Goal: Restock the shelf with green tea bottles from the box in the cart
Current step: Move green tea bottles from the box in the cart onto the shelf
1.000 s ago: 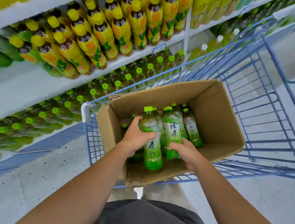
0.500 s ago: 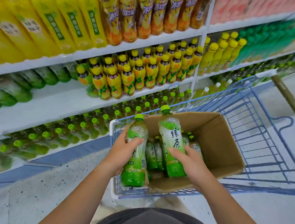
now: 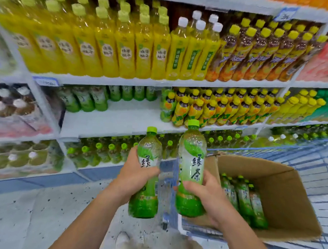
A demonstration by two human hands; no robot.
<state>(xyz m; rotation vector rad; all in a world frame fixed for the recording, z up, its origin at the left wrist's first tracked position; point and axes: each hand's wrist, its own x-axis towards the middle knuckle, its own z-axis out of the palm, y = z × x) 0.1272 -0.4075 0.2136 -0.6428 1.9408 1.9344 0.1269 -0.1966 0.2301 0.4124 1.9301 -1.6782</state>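
My left hand (image 3: 133, 176) grips a green tea bottle (image 3: 148, 153) upright by its middle. My right hand (image 3: 206, 194) grips a second green tea bottle (image 3: 192, 157), slightly higher and to the right. Both bottles are lifted in front of the shelving, left of the cardboard box (image 3: 280, 187) in the blue wire cart (image 3: 312, 157). Several more green tea bottles (image 3: 244, 197) lie in the box. The middle shelf (image 3: 118, 118) has a bare white stretch, with a few green tea bottles (image 3: 83, 100) standing at its back left.
Yellow-capped bottles (image 3: 216, 107) fill the middle shelf's right part. Tall yellow drink bottles (image 3: 106, 46) line the top shelf. Green-capped bottles (image 3: 105, 152) fill the bottom shelf. The cart's front corner (image 3: 175, 181) stands between my hands and the shelf. Speckled floor (image 3: 42, 213) lies at left.
Both hands lifted one bottle each out of the box and carried them up and left toward the shelf. My view swung from the cart up to the shelves.
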